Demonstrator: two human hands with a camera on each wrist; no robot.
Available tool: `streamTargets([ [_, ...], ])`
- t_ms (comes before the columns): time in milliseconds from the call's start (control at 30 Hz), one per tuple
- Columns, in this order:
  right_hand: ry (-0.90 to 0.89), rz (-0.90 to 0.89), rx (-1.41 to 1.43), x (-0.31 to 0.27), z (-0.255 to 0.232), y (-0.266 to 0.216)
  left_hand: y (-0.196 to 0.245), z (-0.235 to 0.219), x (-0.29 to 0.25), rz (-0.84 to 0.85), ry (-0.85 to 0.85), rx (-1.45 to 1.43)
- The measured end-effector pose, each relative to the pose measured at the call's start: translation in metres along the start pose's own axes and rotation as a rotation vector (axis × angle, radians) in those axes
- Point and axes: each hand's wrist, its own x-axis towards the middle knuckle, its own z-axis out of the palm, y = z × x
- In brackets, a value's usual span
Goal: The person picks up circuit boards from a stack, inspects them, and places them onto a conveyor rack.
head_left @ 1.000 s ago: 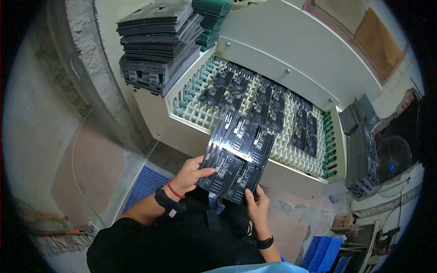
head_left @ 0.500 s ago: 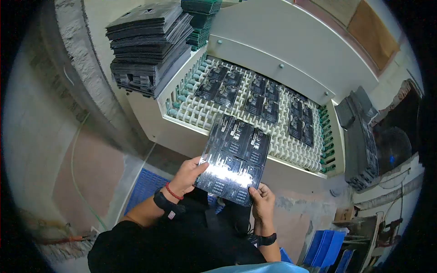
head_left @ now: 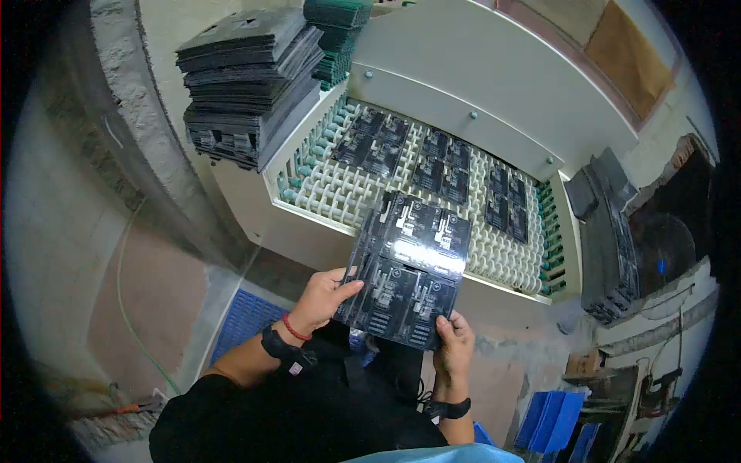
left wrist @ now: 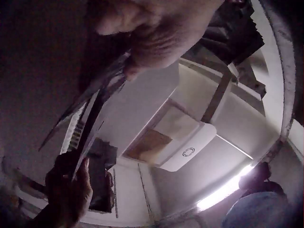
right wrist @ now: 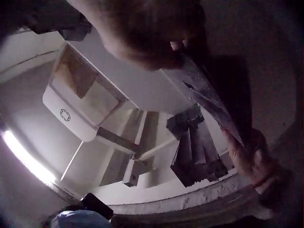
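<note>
My left hand (head_left: pixel 318 302) grips the left edge of several dark printed circuit boards (head_left: pixel 421 297), thumb on the front face. At their lower right corner my right hand (head_left: pixel 455 343) pinches them. The boards are tilted in front of my body and slightly fanned at the left, with light glaring off the top one. Seen edge-on in the left wrist view, the boards (left wrist: pixel 88 126) spread apart between my hands. In front, similar boards (head_left: pixel 441 171) lie in rows on the white rollers (head_left: pixel 328 191) of a conveyor machine.
A tall stack of dark panels (head_left: pixel 251 85) stands on the machine's left corner, with green racks (head_left: pixel 337 38) behind. More dark panels (head_left: pixel 606 239) stand at the right side. The machine's pale cover (head_left: pixel 494 77) rises behind the rollers. Blue bins (head_left: pixel 549 420) sit at lower right.
The held boards tilted, and their glare moved down and then back up. They look more fanned at the left now than half a second ago. Boards on the rollers shifted slightly in view.
</note>
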Motion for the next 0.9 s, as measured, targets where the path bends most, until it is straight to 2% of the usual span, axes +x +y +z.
streamTargets([
  [100,-0.018,-0.013,0.134,0.007,-0.002,-0.011,0.014,-0.005,0.002,-0.017,0.020,-0.074],
  [167,-0.046,-0.002,0.215,0.011,-0.013,-0.020,0.017,-0.023,0.007,-0.100,0.042,-0.152],
  [200,-0.034,-0.016,0.190,0.015,-0.020,-0.021,0.020,-0.033,0.009,-0.068,0.064,-0.144],
  [367,0.039,-0.038,0.055,0.047,-0.064,-0.012,0.027,-0.086,0.026,-0.121,0.134,-0.091],
  [467,0.005,0.015,0.066,0.067,-0.058,-0.015,0.037,-0.093,0.040,-0.152,0.066,-0.065],
  [500,-0.010,0.054,0.034,0.081,-0.069,-0.003,0.036,-0.096,0.044,-0.159,0.041,-0.066],
  [600,0.042,0.060,0.037,0.089,-0.062,-0.005,0.037,-0.099,0.052,-0.130,0.087,-0.072],
  [667,0.123,0.057,-0.190,0.088,-0.065,-0.010,0.033,-0.103,0.049,-0.137,0.103,-0.088],
  [767,0.128,0.053,-0.230,0.092,-0.072,-0.010,0.029,-0.105,0.050,-0.096,0.090,-0.219],
  [833,0.159,0.089,-0.233,0.089,-0.073,-0.018,0.035,-0.097,0.045,-0.051,0.159,-0.253],
  [900,0.144,0.084,-0.046,0.087,-0.070,-0.024,0.034,-0.099,0.047,-0.042,0.153,-0.265],
])
